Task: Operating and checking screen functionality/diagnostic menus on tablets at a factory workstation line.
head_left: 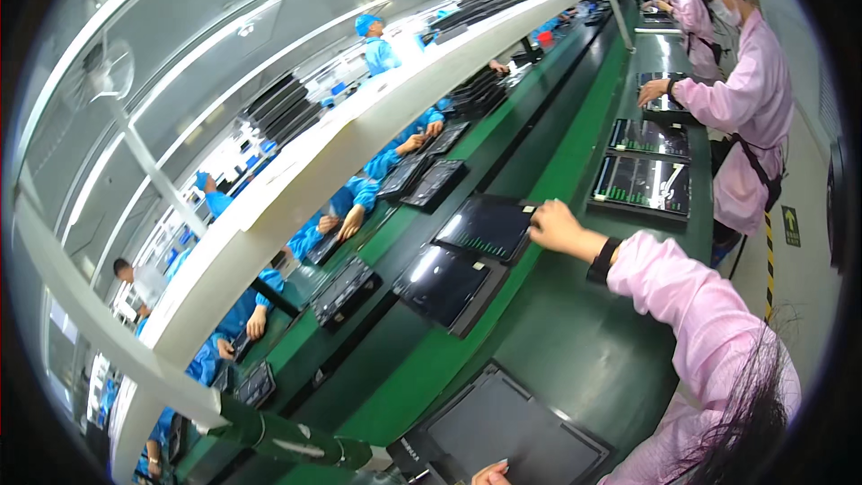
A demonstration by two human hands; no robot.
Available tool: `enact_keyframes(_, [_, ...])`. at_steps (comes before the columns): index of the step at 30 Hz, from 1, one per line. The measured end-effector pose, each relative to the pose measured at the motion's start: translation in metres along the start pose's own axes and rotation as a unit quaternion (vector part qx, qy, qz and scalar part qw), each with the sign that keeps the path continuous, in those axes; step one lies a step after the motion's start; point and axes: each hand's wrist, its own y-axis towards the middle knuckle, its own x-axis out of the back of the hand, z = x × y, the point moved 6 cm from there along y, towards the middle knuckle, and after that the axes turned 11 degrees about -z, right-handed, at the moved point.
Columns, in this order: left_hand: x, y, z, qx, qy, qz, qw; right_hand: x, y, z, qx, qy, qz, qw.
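Observation:
My right hand (557,227), in a pink sleeve with a black wristband (603,260), reaches forward to the green conveyor. Its fingers close on the right edge of a black tablet-like screen (485,226) with a row of small green bars on it. Against that one's near side lies a second dark screen device (440,283). At the bottom edge shows part of my left hand (489,474), by a larger black flat panel in a frame (512,431) on the green bench in front of me. The picture edge cuts off most of this hand.
Two more lit screens (642,184) lie further up the bench, before a co-worker in pink (745,90). Across the line, blue-sleeved workers' hands (352,220) handle black devices. A white overhead shelf (296,189) and a green-wrapped post (287,436) stand at left.

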Motion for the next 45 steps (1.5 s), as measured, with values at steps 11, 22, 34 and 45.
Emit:
enact_keyframes(11, [-0.001, 0.010, 0.010, 0.047, 0.043, 0.062, 0.996, 0.132, -0.015, -0.322, -0.219, -0.064, -0.045, 0.973])
enact_keyframes(22, [-0.004, 0.004, 0.023, 0.104, 0.103, 0.106, 0.984, 0.104, -0.023, -0.354, -0.266, -0.038, 0.055, 0.962])
enact_keyframes(34, [0.025, -0.011, 0.061, 0.144, 0.126, 0.159, 0.968, 0.116, -0.057, -0.269, -0.256, -0.003, 0.185, 0.949])
enact_keyframes(45, [0.015, -0.010, 0.022, 0.001, 0.060, 0.097, 0.993, 0.136, -0.143, -0.104, -0.361, 0.189, 0.331, 0.851])
